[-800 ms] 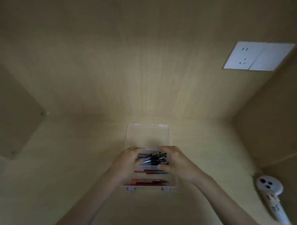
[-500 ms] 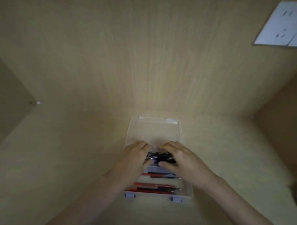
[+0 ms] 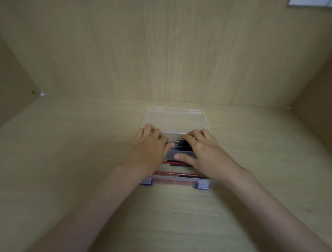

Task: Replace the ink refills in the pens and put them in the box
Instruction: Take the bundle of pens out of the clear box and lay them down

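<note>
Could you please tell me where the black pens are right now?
Head view, centre: the black pens lie in the far compartment of the clear plastic box, between the left hand and right hand.

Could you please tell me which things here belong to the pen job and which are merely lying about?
Job: clear box, black pens, red pens or refills, left hand, right hand.
Lying about: wall socket plate, at the top edge.

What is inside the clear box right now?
Dark pens in the far compartment, red pens or refills nearer. Left hand and right hand cover both ends, hiding the rest.
</note>
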Demonstrator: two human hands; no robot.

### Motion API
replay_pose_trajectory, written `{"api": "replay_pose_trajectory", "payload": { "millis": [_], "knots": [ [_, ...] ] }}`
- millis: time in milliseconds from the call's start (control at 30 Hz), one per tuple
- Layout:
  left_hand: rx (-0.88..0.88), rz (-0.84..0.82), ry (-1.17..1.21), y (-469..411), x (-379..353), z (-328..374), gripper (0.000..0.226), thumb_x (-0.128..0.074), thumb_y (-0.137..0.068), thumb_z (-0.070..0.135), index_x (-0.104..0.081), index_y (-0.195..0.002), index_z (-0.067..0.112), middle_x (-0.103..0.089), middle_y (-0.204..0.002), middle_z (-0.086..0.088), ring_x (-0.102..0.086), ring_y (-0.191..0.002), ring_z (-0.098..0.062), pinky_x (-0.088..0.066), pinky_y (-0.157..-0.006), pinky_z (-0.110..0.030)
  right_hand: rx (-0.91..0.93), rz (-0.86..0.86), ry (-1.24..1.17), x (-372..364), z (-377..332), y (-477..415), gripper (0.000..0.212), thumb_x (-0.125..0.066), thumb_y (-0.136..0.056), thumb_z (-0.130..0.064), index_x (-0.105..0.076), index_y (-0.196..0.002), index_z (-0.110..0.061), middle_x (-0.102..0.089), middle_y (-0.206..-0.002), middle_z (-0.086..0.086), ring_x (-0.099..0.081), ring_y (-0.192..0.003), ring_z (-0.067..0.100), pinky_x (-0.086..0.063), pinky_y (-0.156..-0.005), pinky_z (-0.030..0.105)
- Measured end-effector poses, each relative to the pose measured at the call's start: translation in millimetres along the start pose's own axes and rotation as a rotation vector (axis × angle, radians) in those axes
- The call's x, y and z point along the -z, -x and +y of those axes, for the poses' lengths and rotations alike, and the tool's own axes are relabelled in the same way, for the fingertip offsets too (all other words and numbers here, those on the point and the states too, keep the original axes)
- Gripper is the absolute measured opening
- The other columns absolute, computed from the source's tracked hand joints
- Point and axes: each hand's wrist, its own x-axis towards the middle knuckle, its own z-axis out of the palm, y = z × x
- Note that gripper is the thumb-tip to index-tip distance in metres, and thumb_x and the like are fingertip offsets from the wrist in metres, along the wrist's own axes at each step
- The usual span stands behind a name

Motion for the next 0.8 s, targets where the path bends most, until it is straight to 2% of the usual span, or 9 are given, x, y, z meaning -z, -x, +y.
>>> {"api": "replay_pose_trajectory", "payload": {
  "millis": [100, 200, 267, 333, 467, 600, 733, 800],
  "knots": [
    [0.141, -0.084, 0.199, 4, -3, 0, 0.04, -0.019, -0.1, 0.037, -0.044, -0.13, 0.027, -0.045, -0.12, -0.002, -0.031, -0.111, -0.023, -0.027, -0.094, -0.033, -0.05, -0.062, 0.04, -1, -3, -2, 0.064, -0.039, -0.084, -0.066, -0.051, -0.123, -0.017, -0.047, -0.116, 0.003, -0.036, -0.11, 0.02, -0.029, -0.098, 0.03],
    [0.176, -0.131, 0.39, 4, -4, 0, 0.041, -0.022, -0.101, 0.029, -0.032, -0.14, 0.02, -0.043, -0.132, -0.006, -0.033, -0.117, -0.026, -0.03, -0.098, -0.036, -0.079, -0.128, 0.037, 0, -3, -5, 0.06, -0.045, -0.084, -0.063, -0.052, -0.119, -0.015, -0.045, -0.114, 0.003, -0.039, -0.108, 0.02, -0.033, -0.095, 0.031],
    [0.254, -0.168, 0.451, 2, -2, 0, 0.042, -0.022, -0.1, 0.034, -0.043, -0.131, 0.014, -0.045, -0.13, -0.009, -0.036, -0.117, -0.025, -0.03, -0.096, -0.033, -0.096, -0.151, -0.002, 1, -3, -6, 0.058, -0.051, -0.083, -0.06, -0.052, -0.118, -0.014, -0.045, -0.112, 0.003, -0.041, -0.107, 0.02, -0.036, -0.094, 0.032],
    [0.221, -0.181, 0.419, 1, 0, -1, 0.048, -0.021, -0.097, 0.04, -0.052, -0.121, 0.012, -0.049, -0.125, -0.009, -0.039, -0.115, -0.024, -0.029, -0.095, -0.033, -0.125, -0.176, -0.076, 3, -3, -7, 0.057, -0.056, -0.081, -0.058, -0.054, -0.117, -0.013, -0.044, -0.108, 0.003, -0.043, -0.105, 0.02, -0.04, -0.093, 0.035],
    [0.103, -0.231, 0.391, 1, 2, -4, 0.047, -0.023, -0.097, 0.044, -0.053, -0.117, 0.013, -0.053, -0.118, -0.004, -0.043, -0.112, -0.021, -0.028, -0.094, -0.03, -0.154, -0.205, -0.141, 6, -1, -10, 0.055, -0.064, -0.077, -0.056, -0.057, -0.112, -0.015, -0.046, -0.102, 0.002, -0.049, -0.096, 0.02, -0.046, -0.086, 0.039],
    [0.083, -0.288, 0.503, 1, 5, -6, 0.047, -0.028, -0.095, 0.052, -0.055, -0.114, 0.018, -0.055, -0.112, 0.0, -0.047, -0.105, -0.015, -0.036, -0.09, -0.03, -0.195, -0.245, -0.236, 10, -1, -16, 0.048, -0.074, -0.071, -0.049, -0.06, -0.1, -0.013, -0.058, -0.095, 0.004, -0.056, -0.085, 0.019, -0.049, -0.075, 0.036],
    [0.091, -0.395, 0.583, -6, 7, -12, 0.046, -0.034, -0.091, 0.058, -0.057, -0.106, 0.021, -0.057, -0.108, 0.001, -0.051, -0.094, -0.014, -0.038, -0.081, -0.028, -0.267, -0.389, -0.31, 17, 1, -24, 0.038, -0.079, -0.066, -0.045, -0.053, -0.079, -0.02, -0.055, -0.074, -0.005, -0.051, -0.067, 0.01, -0.038, -0.055, 0.025],
    [0.093, -0.455, 0.668, -11, 8, -16, 0.052, -0.038, -0.082, 0.067, -0.057, -0.106, 0.025, -0.06, -0.114, 0.002, -0.053, -0.099, -0.013, -0.041, -0.087, -0.028, -0.275, -0.451, -0.284, 20, 1, -29, 0.039, -0.08, -0.065, -0.045, -0.055, -0.078, -0.018, -0.053, -0.071, -0.006, -0.051, -0.067, 0.012, -0.036, -0.054, 0.024]
  ]
}}
